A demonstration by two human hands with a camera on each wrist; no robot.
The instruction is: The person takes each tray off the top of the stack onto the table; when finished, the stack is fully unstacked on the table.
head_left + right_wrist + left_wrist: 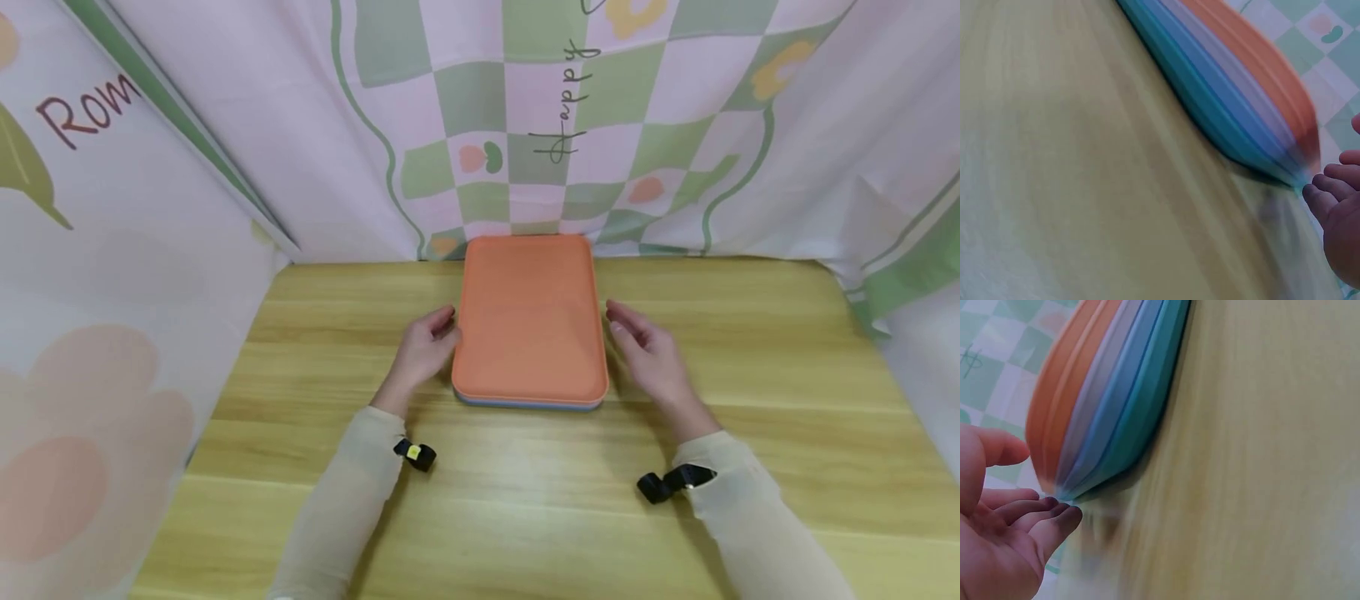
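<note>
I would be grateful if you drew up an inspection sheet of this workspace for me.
Surface: wood-grain tabletop, blurred in the wrist views.
Job's things: stacked trays, orange on top, with lilac, blue and teal layers below; exact count unclear.
Clutter: nothing seen.
Left grip: hand open at the stack's left edge; contact unclear.
Right grip: hand open beside the right edge, slightly apart from it.
Cables: nothing seen.
Surroundings: checked, lettered curtain behind; printed fabric at left.

Stacked trays point(529, 317) lie on the table point(517, 500) between the hands point(422, 354) point(654, 357), curtain point(540, 108) behind.
</note>
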